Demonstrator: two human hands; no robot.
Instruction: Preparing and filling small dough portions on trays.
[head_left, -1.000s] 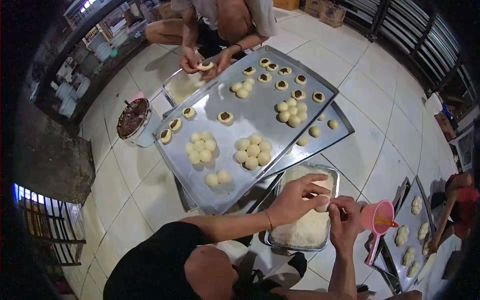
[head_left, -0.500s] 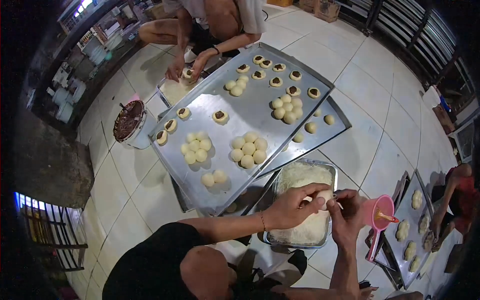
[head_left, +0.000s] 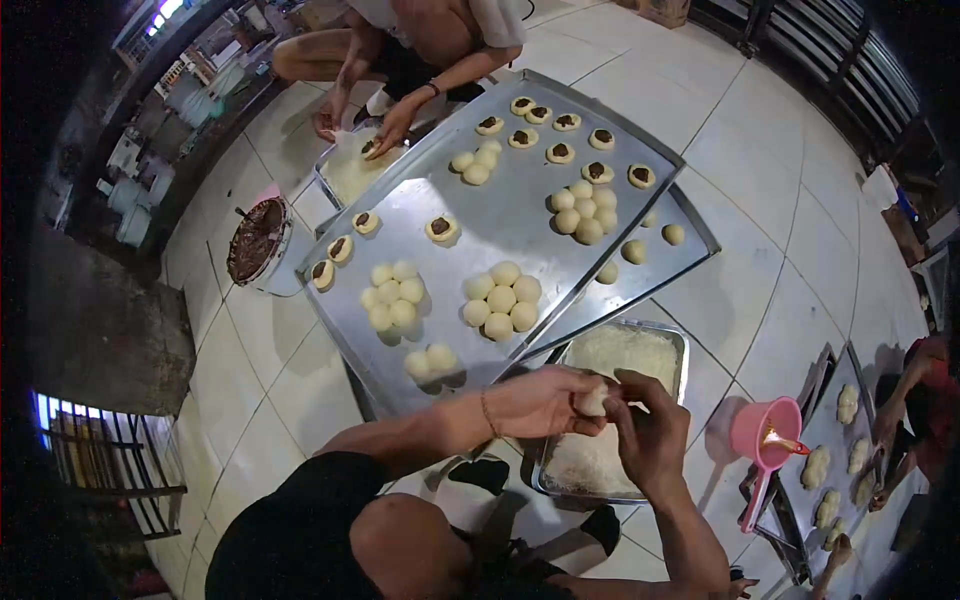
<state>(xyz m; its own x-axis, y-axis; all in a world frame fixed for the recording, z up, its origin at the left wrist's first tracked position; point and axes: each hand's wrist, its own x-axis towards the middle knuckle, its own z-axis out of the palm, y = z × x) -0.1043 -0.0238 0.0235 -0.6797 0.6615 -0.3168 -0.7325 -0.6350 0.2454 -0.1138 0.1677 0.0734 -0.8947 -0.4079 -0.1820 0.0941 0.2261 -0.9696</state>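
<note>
A pale dough piece was held between both hands at the centre of the work, above a metal pan filled with pale, fine shreds or crumbs. The left forearm was laid nearly level across from the lower left, with a thin wristband worn at the wrist. The left hand was turned palm partly upward, its fingers stretched out behind and beneath the dough, so that the piece was supported near the fingertips. The right forearm was raised steeply from the lower right; the right hand was bent inward at the wrist, its forefinger arched over and its thumb pointed up at the dough's near edge. The same piece was thus gripped from both sides, though how firmly it was pressed cannot be told.

To the upper left of the grip, a large baking tray was set at a slant, bearing clustered dough balls and chocolate-topped rounds. Partly under it, above and slightly right of the grip, a second tray was seen. A pink dipper was placed right of the right grip. Well apart, at the upper left, a bucket of chocolate paste was stood on the tiled floor.
</note>
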